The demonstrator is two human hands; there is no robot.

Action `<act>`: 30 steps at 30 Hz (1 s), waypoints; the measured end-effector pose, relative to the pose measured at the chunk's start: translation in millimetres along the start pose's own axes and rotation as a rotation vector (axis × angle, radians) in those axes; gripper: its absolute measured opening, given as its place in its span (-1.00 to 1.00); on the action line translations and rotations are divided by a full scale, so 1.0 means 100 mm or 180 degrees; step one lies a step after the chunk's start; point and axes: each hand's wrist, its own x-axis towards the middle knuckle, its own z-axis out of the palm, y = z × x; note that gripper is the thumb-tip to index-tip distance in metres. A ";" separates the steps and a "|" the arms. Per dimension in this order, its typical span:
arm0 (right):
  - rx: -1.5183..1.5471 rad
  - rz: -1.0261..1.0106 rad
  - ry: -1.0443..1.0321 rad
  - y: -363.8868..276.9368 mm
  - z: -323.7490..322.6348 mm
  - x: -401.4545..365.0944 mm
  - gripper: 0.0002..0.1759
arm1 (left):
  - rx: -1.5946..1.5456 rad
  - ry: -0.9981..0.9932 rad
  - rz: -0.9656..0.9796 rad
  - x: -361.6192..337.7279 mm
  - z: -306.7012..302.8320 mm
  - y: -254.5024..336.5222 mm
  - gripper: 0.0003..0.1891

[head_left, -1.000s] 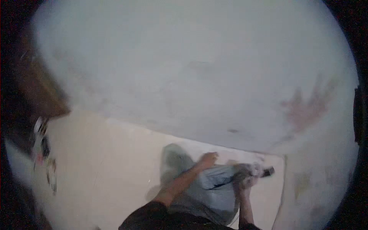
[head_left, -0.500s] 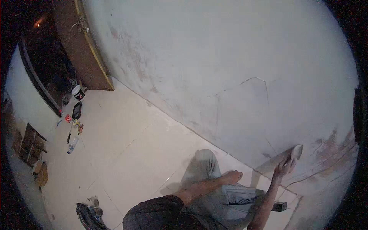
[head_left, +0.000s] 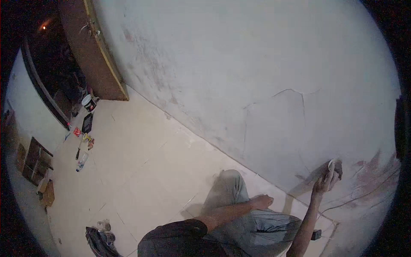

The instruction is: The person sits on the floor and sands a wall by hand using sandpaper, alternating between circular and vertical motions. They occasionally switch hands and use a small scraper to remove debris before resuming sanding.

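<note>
Against the lower right of the pale wall (head_left: 257,55), my right hand (head_left: 325,182) grips a light-coloured pad or block (head_left: 331,165), whose exact kind I cannot make out. A shadow falls on the wall to its left. My left hand (head_left: 262,201) rests by my bent knee, its fingers curled; whether they hold something is too small to tell. Thin cracks run across the wall above, and reddish-brown smudges show right of the pad.
A brown door (head_left: 92,51) stands open at the upper left. Near it on the tiled floor (head_left: 145,141) are a white bucket (head_left: 88,102), a black tray (head_left: 87,123) and a bottle (head_left: 82,162). A dark bag (head_left: 96,242) lies lower left; a black box (head_left: 316,234) sits right.
My right hand has moved slightly right along the wall, and the pad in it is tilted differently. My left hand stays by my knee. The view has shifted a little.
</note>
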 end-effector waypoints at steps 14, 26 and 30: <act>-0.0043 0.0612 -0.0359 -0.09 -0.10 0.20 -0.71 | -0.0152 0.0110 -0.0050 -0.20 -0.28 0.25 -0.81; 0.0181 0.0732 -0.1022 -0.20 -0.31 0.38 -0.64 | -0.0296 0.0980 -0.0014 -0.39 -0.34 0.26 -0.83; 0.0053 0.0810 -0.0947 -0.20 -0.32 0.37 -0.66 | -0.0088 0.0821 0.0260 -0.33 -0.07 -0.11 -0.84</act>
